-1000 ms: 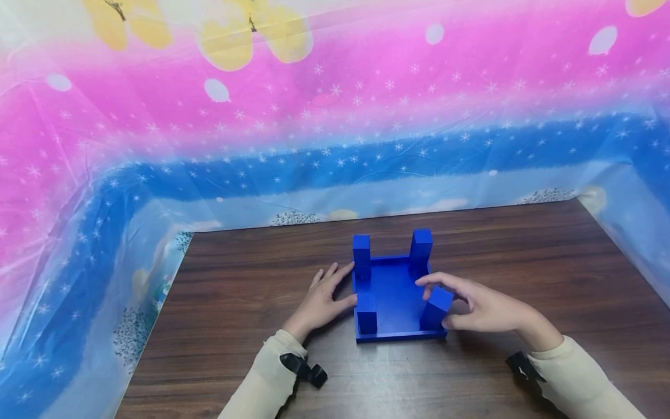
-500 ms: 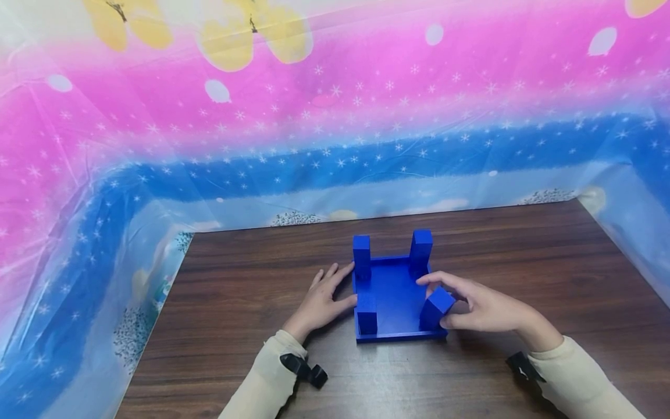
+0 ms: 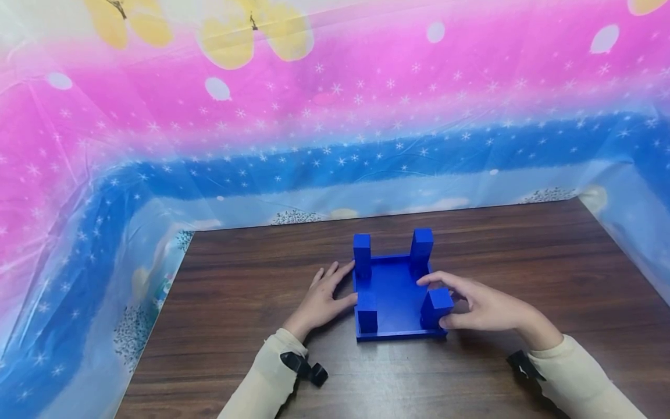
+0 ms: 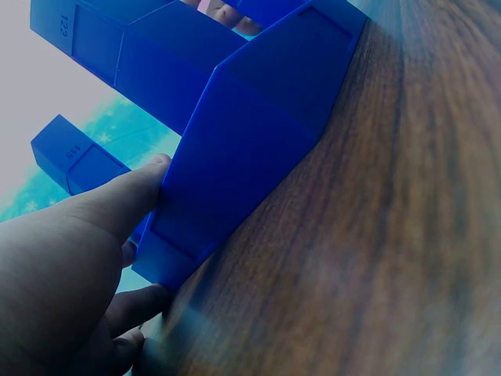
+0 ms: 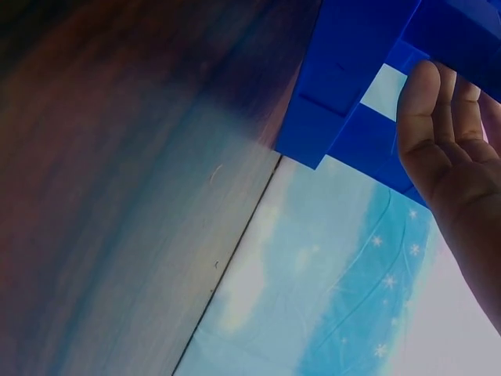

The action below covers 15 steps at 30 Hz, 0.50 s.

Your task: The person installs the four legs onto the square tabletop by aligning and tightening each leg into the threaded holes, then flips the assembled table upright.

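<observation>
A blue square base (image 3: 398,302) with low rims lies on the table, a blue post standing at each corner. My right hand (image 3: 487,305) holds the near right post (image 3: 437,308) between thumb and fingers; it stands almost upright, its top roughly square with the base. My left hand (image 3: 321,299) rests against the base's left side, fingers extended, thumb by the near left post (image 3: 367,317). In the left wrist view that post (image 4: 149,66) bears the number 122, and the far left post (image 4: 70,157) another number. The right wrist view shows the fingers (image 5: 419,102) beside the blue post.
The far right post (image 3: 421,250) rises at the base's back corner. Dark brown wood grain covers the table (image 3: 251,262). Behind it hangs a pink and blue patterned cloth (image 3: 314,128). Both wrists wear black straps (image 3: 303,368) over cream sleeves.
The near right post, turned askew half a second ago, has twisted in my right hand and now sits squarer to the base. My left hand stays in place.
</observation>
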### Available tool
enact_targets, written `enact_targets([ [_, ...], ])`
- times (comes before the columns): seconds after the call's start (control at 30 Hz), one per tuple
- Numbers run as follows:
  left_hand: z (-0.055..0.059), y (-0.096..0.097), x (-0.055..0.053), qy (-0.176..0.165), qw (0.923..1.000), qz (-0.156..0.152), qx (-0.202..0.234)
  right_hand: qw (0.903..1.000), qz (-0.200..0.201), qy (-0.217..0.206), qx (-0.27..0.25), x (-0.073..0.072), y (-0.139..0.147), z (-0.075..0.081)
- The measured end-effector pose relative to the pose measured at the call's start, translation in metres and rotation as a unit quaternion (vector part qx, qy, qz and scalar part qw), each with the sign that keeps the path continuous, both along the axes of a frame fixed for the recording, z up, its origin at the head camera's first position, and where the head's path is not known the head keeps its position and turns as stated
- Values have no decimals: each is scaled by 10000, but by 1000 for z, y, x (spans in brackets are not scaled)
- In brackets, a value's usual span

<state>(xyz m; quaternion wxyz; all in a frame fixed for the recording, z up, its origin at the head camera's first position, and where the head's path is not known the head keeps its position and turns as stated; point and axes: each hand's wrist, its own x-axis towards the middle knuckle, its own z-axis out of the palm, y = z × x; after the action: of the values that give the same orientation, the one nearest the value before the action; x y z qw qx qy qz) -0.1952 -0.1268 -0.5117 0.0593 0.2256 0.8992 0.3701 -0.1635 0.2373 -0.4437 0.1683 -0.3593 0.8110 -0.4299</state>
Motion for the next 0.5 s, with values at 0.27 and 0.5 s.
enact_targets([
  [0.27,1,0,0,-10,10000,13,4,9998,-38,98,140,-1,2,-1],
  [0.5,1,0,0,5,10000,19,-20,9988,422,-54,-252,-2,4,-4],
])
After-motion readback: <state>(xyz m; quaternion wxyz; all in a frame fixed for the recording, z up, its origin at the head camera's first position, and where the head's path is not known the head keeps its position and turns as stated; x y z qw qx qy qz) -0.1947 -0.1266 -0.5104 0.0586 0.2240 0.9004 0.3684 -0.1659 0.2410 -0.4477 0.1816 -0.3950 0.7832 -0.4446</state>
